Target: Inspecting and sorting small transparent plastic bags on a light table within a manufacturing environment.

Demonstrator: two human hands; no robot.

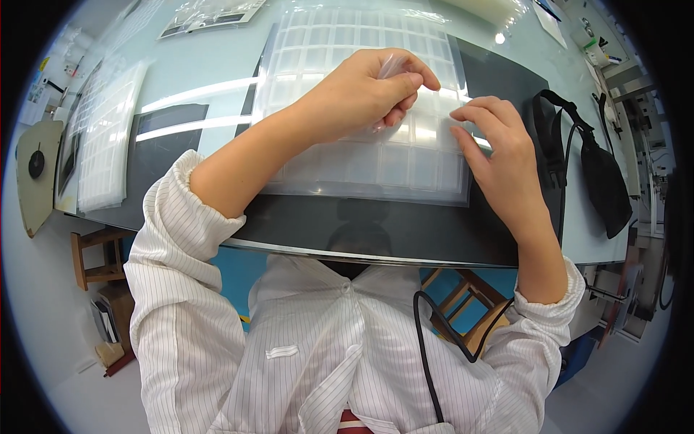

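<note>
A clear plastic tray point(311, 163) with a grid of square compartments lies in front of me on a dark mat. Above its middle, my left hand point(361, 90) is closed round a crumpled piece of clear plastic film point(392, 65), part of which sticks up between thumb and fingers. My right hand point(502, 148) hovers by the tray's right edge, its fingers curved and apart, with nothing visible in them. The left hand and forearm hide part of the compartments. Glare makes it hard to tell whether the compartments hold anything.
More gridded clear trays point(108, 145) are piled at the table's left side. A black pouch with a strap point(603, 184) lies at the right. Clear packaging point(213, 18) is at the far left. A black cable point(426, 362) hangs before my shirt, near a wooden stool point(463, 304).
</note>
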